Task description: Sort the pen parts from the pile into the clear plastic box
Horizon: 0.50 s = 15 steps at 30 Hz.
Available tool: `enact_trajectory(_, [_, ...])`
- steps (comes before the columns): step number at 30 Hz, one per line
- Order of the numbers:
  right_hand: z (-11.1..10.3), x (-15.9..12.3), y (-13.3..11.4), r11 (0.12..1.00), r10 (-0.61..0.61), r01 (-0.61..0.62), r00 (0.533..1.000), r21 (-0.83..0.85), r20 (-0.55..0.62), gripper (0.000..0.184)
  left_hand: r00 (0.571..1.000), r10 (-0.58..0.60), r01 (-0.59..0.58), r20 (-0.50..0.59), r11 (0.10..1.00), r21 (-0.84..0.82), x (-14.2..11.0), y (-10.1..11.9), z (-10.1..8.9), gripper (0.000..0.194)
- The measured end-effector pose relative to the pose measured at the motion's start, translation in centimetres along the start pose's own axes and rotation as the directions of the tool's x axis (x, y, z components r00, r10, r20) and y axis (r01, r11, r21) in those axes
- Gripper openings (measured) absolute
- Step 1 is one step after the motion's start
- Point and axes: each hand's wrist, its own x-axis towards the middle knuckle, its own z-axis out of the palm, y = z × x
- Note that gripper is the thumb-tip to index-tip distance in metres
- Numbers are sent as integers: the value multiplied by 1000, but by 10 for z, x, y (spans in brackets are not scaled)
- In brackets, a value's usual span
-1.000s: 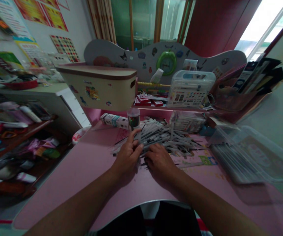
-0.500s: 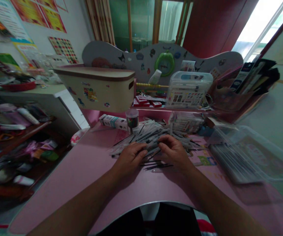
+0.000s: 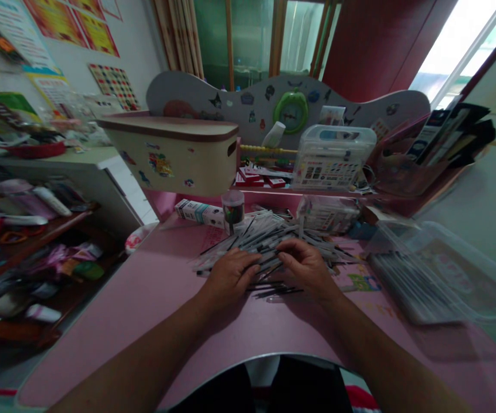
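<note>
Pink, smooth-surfaced worktop [image 3: 136, 298] curves toward a seated person, whose bare left hand [image 3: 231, 275] and right hand [image 3: 307, 267] meet a loose pile of slender grey and whitish pens [image 3: 269, 229] in its middle. Each grip is bent, fingers partly curled; whether either grasps a pen cannot be told. Between the hands and the worktop's front edge lie several thin dark sticks [image 3: 274, 291]. Toward the right edge sits a clear rectangular plastic box [image 3: 480, 252], with grey sticks lined up at its left side. Behind the pile, toward the back edge, stand a clear cylindrical plastic tub [image 3: 233, 212] and, just beside it, a long white printed carton [image 3: 198, 212]. Farther back, a raised shelf carries a cream brown-rimmed plastic bin [image 3: 205, 166] and a clear handled plastic case [image 3: 334, 166], before a green round-framed clock [image 3: 291, 112].
</note>
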Motion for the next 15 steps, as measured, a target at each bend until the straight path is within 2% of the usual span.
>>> enact_trajectory(11, [-1, -1, -1, 982, -90, 99, 994, -163, 65, 11, 1000, 20, -21, 21, 999, 32, -1, -2, 1, 23])
enact_trajectory(15, [-2, -1, -3, 943, -141, 164, 985, -288, 100, 9, 999, 26, -27, 24, 998, 62, -2, -3, 1, 20])
